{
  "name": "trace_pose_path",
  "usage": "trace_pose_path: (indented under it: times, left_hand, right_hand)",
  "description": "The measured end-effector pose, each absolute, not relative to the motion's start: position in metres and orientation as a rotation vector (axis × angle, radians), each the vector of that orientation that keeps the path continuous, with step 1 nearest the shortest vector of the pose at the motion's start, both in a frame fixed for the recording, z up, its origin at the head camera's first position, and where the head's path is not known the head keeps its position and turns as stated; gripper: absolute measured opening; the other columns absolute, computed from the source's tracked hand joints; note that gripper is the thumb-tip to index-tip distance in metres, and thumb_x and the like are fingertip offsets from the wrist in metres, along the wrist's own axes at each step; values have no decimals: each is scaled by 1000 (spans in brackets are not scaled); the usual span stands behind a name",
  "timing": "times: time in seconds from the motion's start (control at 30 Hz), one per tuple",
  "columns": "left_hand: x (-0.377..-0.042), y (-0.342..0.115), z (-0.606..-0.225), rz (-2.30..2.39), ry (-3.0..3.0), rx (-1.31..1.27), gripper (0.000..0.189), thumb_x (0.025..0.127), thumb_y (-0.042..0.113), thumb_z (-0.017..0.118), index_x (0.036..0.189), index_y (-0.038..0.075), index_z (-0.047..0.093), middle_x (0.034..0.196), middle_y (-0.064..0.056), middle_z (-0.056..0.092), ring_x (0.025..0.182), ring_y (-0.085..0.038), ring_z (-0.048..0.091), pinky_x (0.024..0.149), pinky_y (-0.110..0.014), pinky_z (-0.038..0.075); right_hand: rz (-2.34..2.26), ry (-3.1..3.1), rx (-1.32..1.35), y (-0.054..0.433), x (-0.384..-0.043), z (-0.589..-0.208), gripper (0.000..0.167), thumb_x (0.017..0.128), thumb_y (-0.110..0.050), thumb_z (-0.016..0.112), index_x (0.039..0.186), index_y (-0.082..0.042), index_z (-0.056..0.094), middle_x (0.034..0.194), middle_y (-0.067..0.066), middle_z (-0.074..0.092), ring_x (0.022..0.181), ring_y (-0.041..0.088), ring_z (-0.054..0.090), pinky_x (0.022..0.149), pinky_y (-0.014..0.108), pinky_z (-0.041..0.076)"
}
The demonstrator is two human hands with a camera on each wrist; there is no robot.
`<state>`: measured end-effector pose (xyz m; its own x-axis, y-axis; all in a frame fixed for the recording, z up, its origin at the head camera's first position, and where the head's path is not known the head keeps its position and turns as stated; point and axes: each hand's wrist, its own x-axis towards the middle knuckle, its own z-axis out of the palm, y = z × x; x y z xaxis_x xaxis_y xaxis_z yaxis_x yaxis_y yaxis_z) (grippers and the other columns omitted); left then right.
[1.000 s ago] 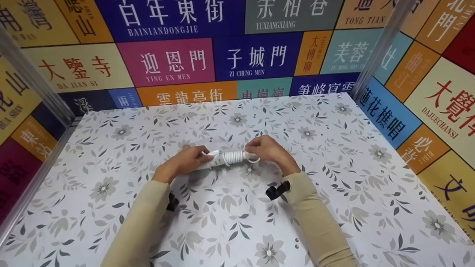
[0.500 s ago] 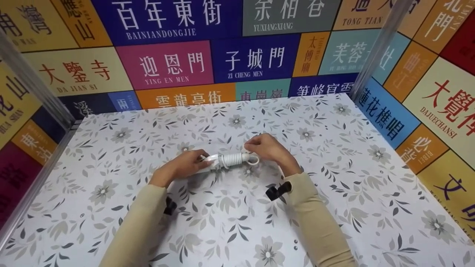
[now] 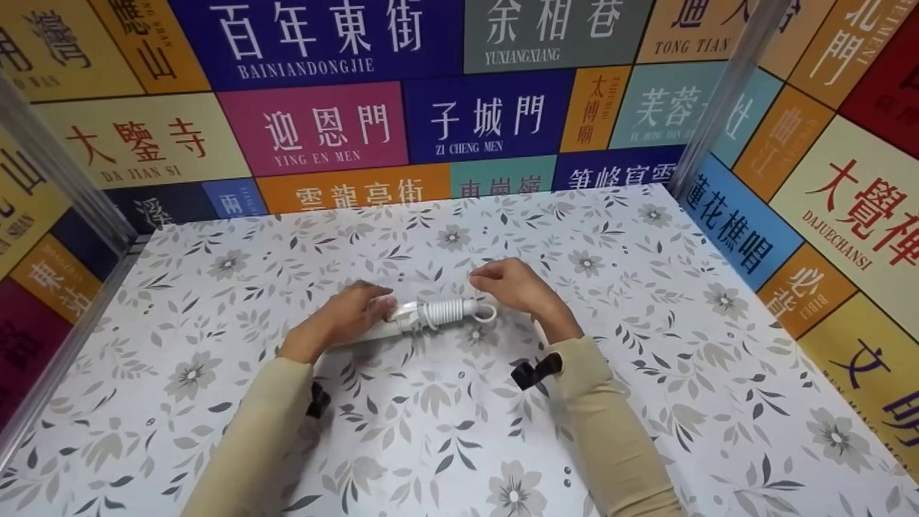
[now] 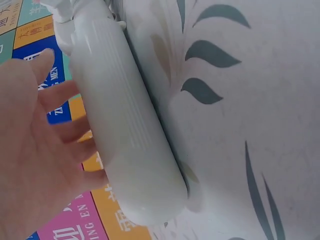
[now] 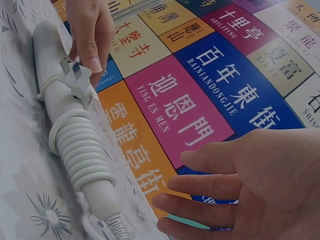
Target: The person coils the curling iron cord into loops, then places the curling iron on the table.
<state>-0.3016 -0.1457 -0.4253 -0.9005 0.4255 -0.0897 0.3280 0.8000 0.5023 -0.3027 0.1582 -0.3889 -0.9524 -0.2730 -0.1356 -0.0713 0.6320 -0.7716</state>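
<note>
A white wand-shaped electric appliance [image 3: 370,332] lies on the patterned tabletop, its cord [image 3: 445,311] wound in tight coils around one end. In the right wrist view the plug [image 5: 77,80] with metal pins sits against the body beside the coils, and a small cord loop shows past the end. My left hand [image 3: 344,312] is beside the smooth rounded end, its fingers loosely extended along the appliance's far side in the left wrist view. My right hand [image 5: 245,190] is off the coiled end, fingers relaxed and holding nothing.
A white tabletop [image 3: 431,445] with grey flowers and leaves spreads under both arms. Colourful sign-printed panels [image 3: 309,129] stand behind it and at both sides, with clear corner posts [image 3: 725,93]. Black camera straps [image 3: 537,371] are on the wrists.
My right fingers have come off the coiled end of the appliance. My left hand has loosened from it and drawn back to the left, while the appliance has come to rest on the tabletop.
</note>
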Motion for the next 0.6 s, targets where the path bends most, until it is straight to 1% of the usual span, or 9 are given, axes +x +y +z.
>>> trace_pose_path:
  times: [0.17,0.3,0.4,0.47,0.53,0.6]
  left_hand:
    - [-302,-147,-417,675,3000,444,59,107,44,41,152,6,41,156,-27,35,144,-46,36,116,-66,26]
    - [-303,-147,-408,701,3115,401,63,105,43,45,156,7,34,159,-25,32,147,-43,32,118,-66,22]
    - [-304,-148,-403,713,3144,407,68,104,45,47,158,8,27,162,-21,29,151,-39,27,120,-66,15]
    - [-306,-149,-399,683,3156,383,70,105,47,45,160,10,22,165,-19,24,154,-38,19,120,-69,8]
    - [-307,-151,-395,647,3163,356,72,105,49,42,161,11,19,167,-17,18,156,-37,11,119,-70,2]
    - [-309,-154,-391,609,3161,340,73,105,51,40,161,11,16,168,-17,14,156,-38,5,118,-71,-3]
  right_hand:
    - [-1218,2628,-264,161,-305,-384,40,102,-31,56,136,-10,63,141,14,60,133,31,55,110,46,44]
    - [-1297,2597,-240,164,-304,-378,42,103,-34,55,139,-13,60,143,11,59,135,29,53,111,47,43]
    - [-1360,2596,-255,166,-303,-375,46,104,-39,53,143,-15,56,144,9,58,136,28,52,112,47,43]
    - [-1399,2620,-269,168,-303,-374,50,103,-42,53,146,-16,52,146,9,56,137,28,51,111,47,43]
    - [-1421,2660,-260,172,-304,-374,57,101,-46,54,150,-17,46,151,8,51,141,28,46,113,48,41]
    - [-1410,2710,-252,177,-306,-374,65,99,-50,56,154,-19,39,157,8,43,146,29,39,116,50,36]
